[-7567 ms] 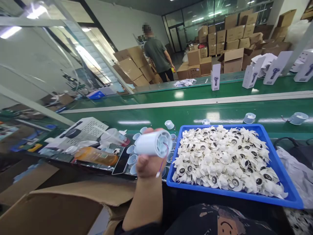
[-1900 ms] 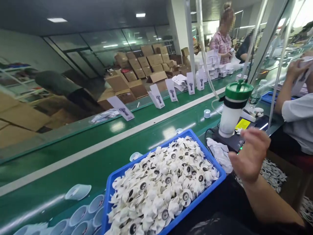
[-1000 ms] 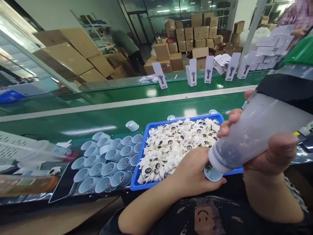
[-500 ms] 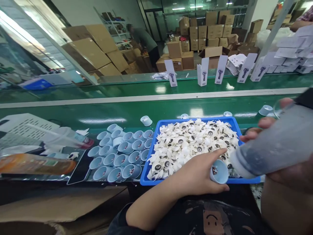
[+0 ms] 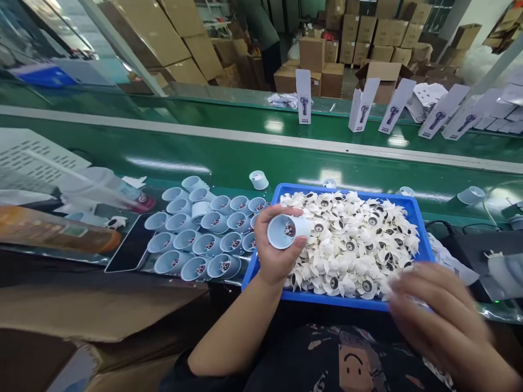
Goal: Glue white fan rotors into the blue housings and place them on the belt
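Observation:
My left hand [image 5: 278, 250] is wrapped round a light blue plastic cup [image 5: 279, 233], its open end tilted toward me, with small dark reddish parts at the bottom. Behind and right of it lies a blue tray [image 5: 425, 234] heaped with white fan blades [image 5: 351, 245], many with dark round hubs. My right hand [image 5: 441, 316] is smeared by motion at the tray's front right corner, close to the blades. Whether its fingertips hold anything is unclear. Several more blue cups [image 5: 224, 267] stand in rows left of the tray, many with similar parts inside.
A translucent cylindrical object [image 5: 506, 275] lies at the right edge. Single cups [image 5: 259, 179] sit along the green conveyor belt [image 5: 183, 147]. White printed boxes [image 5: 303, 98] stand beyond. At left are an orange bottle [image 5: 57, 228] and a dark flat panel [image 5: 128, 245]. A person [image 5: 261, 38] bends over far behind.
My left hand has moved left and up with the cup. My right hand has let go of the translucent cylindrical object and come to the tray's corner. The view has shifted downward.

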{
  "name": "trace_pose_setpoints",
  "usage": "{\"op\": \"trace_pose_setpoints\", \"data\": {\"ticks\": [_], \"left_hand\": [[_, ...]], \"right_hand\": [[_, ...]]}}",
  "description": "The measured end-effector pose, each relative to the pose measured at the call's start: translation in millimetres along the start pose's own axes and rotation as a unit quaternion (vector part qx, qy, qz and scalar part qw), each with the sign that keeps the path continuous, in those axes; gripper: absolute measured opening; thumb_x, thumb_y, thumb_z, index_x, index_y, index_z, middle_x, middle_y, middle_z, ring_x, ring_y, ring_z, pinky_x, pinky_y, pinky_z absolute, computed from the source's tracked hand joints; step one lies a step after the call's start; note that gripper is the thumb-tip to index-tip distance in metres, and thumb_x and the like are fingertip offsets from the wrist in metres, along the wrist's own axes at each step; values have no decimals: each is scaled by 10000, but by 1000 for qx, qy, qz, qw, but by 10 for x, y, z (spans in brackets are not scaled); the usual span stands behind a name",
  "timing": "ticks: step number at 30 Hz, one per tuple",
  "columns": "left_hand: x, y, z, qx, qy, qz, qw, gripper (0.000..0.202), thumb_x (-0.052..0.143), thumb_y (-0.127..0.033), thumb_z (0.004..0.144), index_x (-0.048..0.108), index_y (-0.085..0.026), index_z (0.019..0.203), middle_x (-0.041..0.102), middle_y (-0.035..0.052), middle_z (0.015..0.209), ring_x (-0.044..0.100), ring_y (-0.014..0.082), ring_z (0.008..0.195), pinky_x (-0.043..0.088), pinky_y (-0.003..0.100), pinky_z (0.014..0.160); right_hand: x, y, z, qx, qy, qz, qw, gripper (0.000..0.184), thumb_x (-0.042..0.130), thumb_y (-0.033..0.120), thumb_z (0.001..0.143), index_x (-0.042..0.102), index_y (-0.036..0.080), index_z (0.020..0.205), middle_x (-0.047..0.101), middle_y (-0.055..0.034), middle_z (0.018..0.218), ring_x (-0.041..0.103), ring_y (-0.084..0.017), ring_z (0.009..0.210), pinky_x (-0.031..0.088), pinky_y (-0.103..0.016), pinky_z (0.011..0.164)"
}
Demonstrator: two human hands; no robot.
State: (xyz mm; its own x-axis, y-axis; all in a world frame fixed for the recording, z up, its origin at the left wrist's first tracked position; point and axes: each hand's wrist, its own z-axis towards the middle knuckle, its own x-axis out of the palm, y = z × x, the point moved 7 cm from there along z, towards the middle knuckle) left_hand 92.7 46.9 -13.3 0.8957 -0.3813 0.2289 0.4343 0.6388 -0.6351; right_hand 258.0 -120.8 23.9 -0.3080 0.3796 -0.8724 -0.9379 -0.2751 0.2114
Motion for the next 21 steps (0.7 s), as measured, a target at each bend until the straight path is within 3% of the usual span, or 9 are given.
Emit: {"op": "trace_pose_setpoints", "data": {"ticks": [4, 9, 13, 17, 21], "left_hand": [[10, -76, -11, 6, 8, 3, 1000, 556, 739, -278, 806, 483, -252, 1299, 639, 40, 1049, 623, 142, 979, 509, 269, 864], [43, -99, -29, -3, 14, 4, 1000, 607, 756, -255, 790, 433, -251, 1304, 603, 35, 1049, 596, 134, 992, 490, 264, 889], [139, -72, -66, -26, 38, -11, 999, 674, 811, -220, 717, 413, -236, 1261, 519, 46, 1103, 586, 138, 1009, 493, 275, 909], [168, -125, -76, 4, 60, 28, 998, 583, 803, -166, 703, 448, -215, 1163, 474, 63, 1140, 608, 171, 1024, 504, 337, 936], [154, -266, -63, 27, 94, 105, 990, 592, 749, -231, 760, 459, -217, 1275, 457, 149, 1349, 525, 289, 1230, 440, 462, 1038]], "right_hand": [[361, 169, 266, -65, 17, -87, 994, 173, 445, 197, 952, 611, 185, 998, 561, 20, 984, 446, -76, 903, 279, -229, 802], [650, 168, 365, -8, 51, -119, 992, 54, 555, 137, 839, 603, 147, 861, 514, -9, 792, 369, -90, 768, 179, -256, 709], [702, 156, 316, 51, 46, -105, 992, 122, 643, 201, 807, 610, 150, 913, 526, -5, 827, 366, -82, 740, 161, -240, 685], [717, 50, 280, 115, 51, -37, 991, 98, 578, 192, 851, 622, 160, 933, 538, -6, 815, 350, -50, 669, 127, -224, 651], [567, -112, 267, 182, 29, 105, 977, 217, 484, 309, 890, 610, 152, 972, 571, -23, 937, 478, -33, 749, 297, -155, 683]]}}
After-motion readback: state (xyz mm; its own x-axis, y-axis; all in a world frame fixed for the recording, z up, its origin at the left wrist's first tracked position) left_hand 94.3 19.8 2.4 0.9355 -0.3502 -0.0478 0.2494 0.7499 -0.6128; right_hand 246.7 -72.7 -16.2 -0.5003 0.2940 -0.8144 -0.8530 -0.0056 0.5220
